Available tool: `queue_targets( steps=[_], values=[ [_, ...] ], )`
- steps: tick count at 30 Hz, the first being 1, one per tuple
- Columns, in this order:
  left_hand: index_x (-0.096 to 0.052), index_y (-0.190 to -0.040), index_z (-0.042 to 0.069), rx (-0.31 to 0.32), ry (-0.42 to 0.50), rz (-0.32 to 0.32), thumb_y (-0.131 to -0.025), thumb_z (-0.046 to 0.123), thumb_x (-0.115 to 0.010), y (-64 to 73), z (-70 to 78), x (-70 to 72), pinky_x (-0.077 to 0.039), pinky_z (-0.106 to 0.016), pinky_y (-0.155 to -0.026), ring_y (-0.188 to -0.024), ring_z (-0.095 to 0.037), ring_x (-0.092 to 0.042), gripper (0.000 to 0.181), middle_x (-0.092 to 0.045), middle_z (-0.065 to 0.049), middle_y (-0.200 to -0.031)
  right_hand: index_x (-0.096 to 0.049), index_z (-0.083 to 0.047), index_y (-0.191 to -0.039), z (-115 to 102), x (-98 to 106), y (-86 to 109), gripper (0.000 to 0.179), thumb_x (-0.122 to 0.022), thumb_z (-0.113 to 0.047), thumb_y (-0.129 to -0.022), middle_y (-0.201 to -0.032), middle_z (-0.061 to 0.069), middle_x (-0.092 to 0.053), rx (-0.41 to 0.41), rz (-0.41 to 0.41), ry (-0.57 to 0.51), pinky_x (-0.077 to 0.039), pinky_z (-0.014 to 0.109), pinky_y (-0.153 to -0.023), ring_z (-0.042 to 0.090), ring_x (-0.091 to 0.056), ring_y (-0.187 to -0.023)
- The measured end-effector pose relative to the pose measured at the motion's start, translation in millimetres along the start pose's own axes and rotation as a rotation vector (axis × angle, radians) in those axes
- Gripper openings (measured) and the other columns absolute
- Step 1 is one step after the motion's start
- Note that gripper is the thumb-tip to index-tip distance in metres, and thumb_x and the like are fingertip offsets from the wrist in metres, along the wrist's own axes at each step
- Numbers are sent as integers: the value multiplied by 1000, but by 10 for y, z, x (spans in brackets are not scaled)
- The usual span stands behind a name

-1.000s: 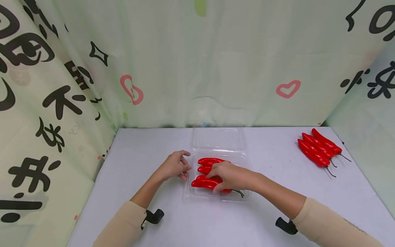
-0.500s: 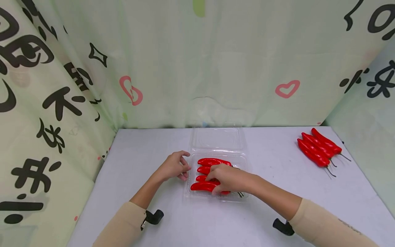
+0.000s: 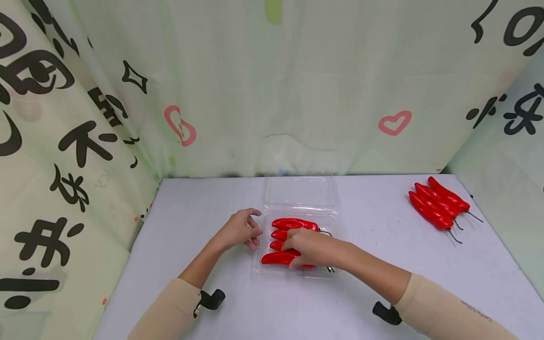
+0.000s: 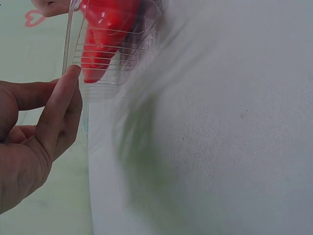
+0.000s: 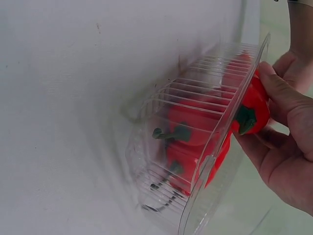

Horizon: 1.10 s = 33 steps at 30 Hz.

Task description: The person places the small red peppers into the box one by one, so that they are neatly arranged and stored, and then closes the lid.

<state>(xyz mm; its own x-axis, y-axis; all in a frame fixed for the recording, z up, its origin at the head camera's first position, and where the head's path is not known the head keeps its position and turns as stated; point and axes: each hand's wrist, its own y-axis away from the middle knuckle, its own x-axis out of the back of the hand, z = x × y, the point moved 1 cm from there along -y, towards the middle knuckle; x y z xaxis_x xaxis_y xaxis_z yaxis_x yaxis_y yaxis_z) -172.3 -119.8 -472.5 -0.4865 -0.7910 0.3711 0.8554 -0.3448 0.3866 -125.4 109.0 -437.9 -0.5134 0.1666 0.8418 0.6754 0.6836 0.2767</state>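
An open clear plastic clamshell box holds several red chili peppers lying side by side, stems to the right. My right hand reaches over the front ones and grips the frontmost chili pepper. In the right wrist view, that pepper sits between thumb and fingers at the box's rim. Its neighbours lie partly hidden under my hand. The rear pepper shows whole. At the box's left side, my left hand has loosely bent fingers, a fingertip at the rim; nothing is seen held.
Three more red chili peppers lie side by side at the back right of the white table. The box's lid is folded back toward the printed curtain behind the table.
My right hand has shifted slightly left and toward me, bringing the front pepper nearer the box's front edge. More of the rear pepper is uncovered. The left hand stays in place.
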Motion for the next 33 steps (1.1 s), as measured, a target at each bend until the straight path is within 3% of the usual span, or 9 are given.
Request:
queue_targets(
  steps=[17, 24, 33],
  values=[
    [-49, -146, 2, -1, -20, 3, -96, 4, -71, -6, -25, 2, -63, -31, -58, -62, -21, -69, 55, -65, -13, -92, -77, -15, -120, -35, -77, -33, 44, -90, -26, -79, -115, 3, -73, -9, 15, 68, -63, 29, -82, 19, -65, -109],
    [-49, -146, 2, 0, -13, 4, -96, 3, -71, 5, -9, -5, -63, -31, -58, -61, -21, -69, 55, -65, -13, -93, -76, -13, -122, -30, -90, -5, 46, -90, -25, -80, -118, 3, -73, -17, 17, 42, -63, 31, -84, 20, -65, -112],
    [-49, -145, 2, -12, -20, 8, -96, 3, -70, 0, -20, -12, -63, -31, -58, -61, -21, -68, 54, -65, -13, -92, -76, -13, -122, 0, -73, 14, 44, -88, -25, -82, -114, 1, -75, 38, 26, 38, -62, 29, -85, 18, -67, -108]
  ],
)
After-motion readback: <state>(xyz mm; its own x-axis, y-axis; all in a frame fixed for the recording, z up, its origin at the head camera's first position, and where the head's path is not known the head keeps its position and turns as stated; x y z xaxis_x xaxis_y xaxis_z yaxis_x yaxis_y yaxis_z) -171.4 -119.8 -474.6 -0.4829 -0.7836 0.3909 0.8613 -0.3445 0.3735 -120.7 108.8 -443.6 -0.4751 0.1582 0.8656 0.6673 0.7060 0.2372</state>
